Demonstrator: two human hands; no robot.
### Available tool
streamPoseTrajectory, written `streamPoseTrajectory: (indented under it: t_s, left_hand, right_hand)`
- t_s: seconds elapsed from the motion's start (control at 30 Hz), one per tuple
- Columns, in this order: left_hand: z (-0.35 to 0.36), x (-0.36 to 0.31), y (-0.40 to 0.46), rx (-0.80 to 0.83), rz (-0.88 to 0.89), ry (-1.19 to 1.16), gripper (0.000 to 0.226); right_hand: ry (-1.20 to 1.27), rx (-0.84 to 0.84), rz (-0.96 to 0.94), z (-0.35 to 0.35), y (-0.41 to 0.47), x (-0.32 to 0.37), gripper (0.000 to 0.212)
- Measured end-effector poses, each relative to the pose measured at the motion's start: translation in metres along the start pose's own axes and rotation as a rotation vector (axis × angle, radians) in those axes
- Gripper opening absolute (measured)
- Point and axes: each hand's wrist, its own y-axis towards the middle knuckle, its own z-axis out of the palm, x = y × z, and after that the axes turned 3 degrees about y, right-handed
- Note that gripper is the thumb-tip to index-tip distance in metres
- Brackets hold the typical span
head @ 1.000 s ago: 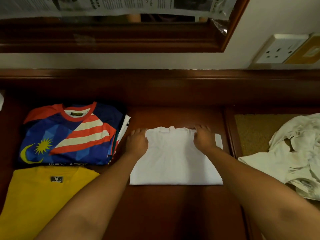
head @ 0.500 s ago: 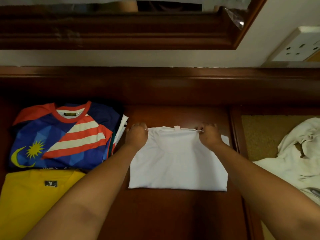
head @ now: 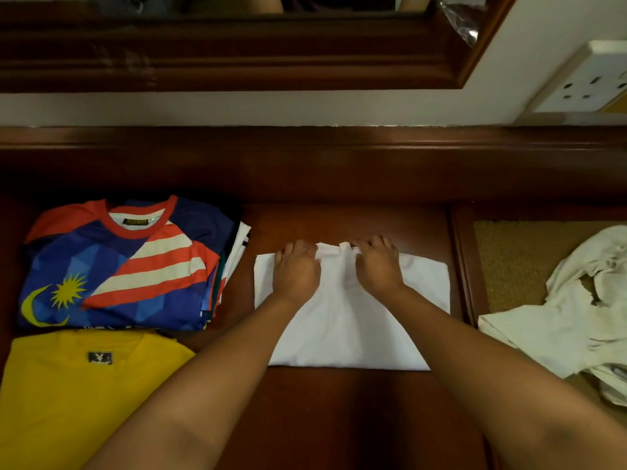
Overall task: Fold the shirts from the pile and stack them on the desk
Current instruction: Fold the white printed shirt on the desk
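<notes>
A folded white shirt (head: pixel 349 330) lies flat in the middle of the dark wooden desk (head: pixel 339 418). My left hand (head: pixel 297 269) and my right hand (head: pixel 378 266) sit close together on its far edge, beside the collar tab, with fingers curled over the cloth. To the left stands a stack of folded shirts topped by a blue, red and white flag-print jersey (head: pixel 118 266). A folded yellow shirt (head: pixel 68 395) lies in front of that stack. The crumpled pile of off-white shirts (head: pixel 576 317) lies at the right.
A woven mat (head: pixel 509 259) lies under the pile at the right. The desk's raised back ledge (head: pixel 305 157) runs behind everything. Above it hang a wooden mirror frame (head: pixel 237 56) and a wall socket (head: pixel 583 83).
Both hands slid inward along the white shirt's far edge, from its outer corners to either side of the collar tab. The view tilted slightly downward.
</notes>
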Motion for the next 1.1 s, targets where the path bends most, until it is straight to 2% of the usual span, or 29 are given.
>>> streamPoseTrajectory:
  t_s: [0.13,0.23,0.37,0.47,0.57,0.67,0.73,0.83,0.9,0.97,1.03,1.1]
  left_hand:
    - [-0.008,-0.01,0.031,0.037,0.023,-0.091,0.04]
    - [-0.008,-0.01,0.046,0.1,0.039,-0.05,0.036]
    - [-0.008,-0.011,0.058,0.149,0.057,0.002,0.024]
    - [-0.012,-0.009,0.06,0.075,0.061,-0.084,0.023]
    - [-0.008,0.002,0.044,0.017,0.117,-0.117,0.025]
    - [0.002,0.016,0.007,-0.01,0.121,-0.168,0.044]
    - [0.007,0.028,-0.023,-0.049,-0.009,-0.204,0.05]
    - [0.015,0.038,-0.072,-0.108,-0.288,-0.25,0.054]
    - [0.018,0.04,-0.096,-0.054,-0.529,-0.38,0.057]
    - [0.025,0.042,-0.108,0.016,-0.706,-0.438,0.059]
    - [0.031,0.043,-0.109,0.064,-0.761,-0.559,0.06]
    - [0.032,0.043,-0.105,0.071,-0.806,-0.766,0.057]
  right_hand:
    - [-0.014,-0.004,0.022,0.002,0.013,0.008,0.038]
    - [-0.049,0.007,0.005,0.009,0.02,0.01,0.033]
    - [-0.079,-0.028,-0.198,0.013,0.017,0.005,0.024]
    - [-0.19,-0.028,-0.386,0.017,0.005,-0.01,0.03]
    - [-0.227,0.037,-0.368,0.02,-0.013,-0.026,0.039]
    - [-0.131,0.009,-0.246,0.021,-0.037,-0.041,0.052]
    - [0.011,-0.08,-0.062,0.021,-0.054,-0.052,0.052]
    - [0.201,-0.215,0.324,0.017,-0.081,-0.071,0.047]
    - [0.222,-0.199,0.536,0.012,-0.097,-0.076,0.051]
    - [0.234,-0.129,0.67,0.007,-0.108,-0.077,0.061]
    - [0.289,-0.076,0.753,0.001,-0.112,-0.076,0.072]
    - [0.456,-0.08,0.834,-0.006,-0.111,-0.074,0.074]
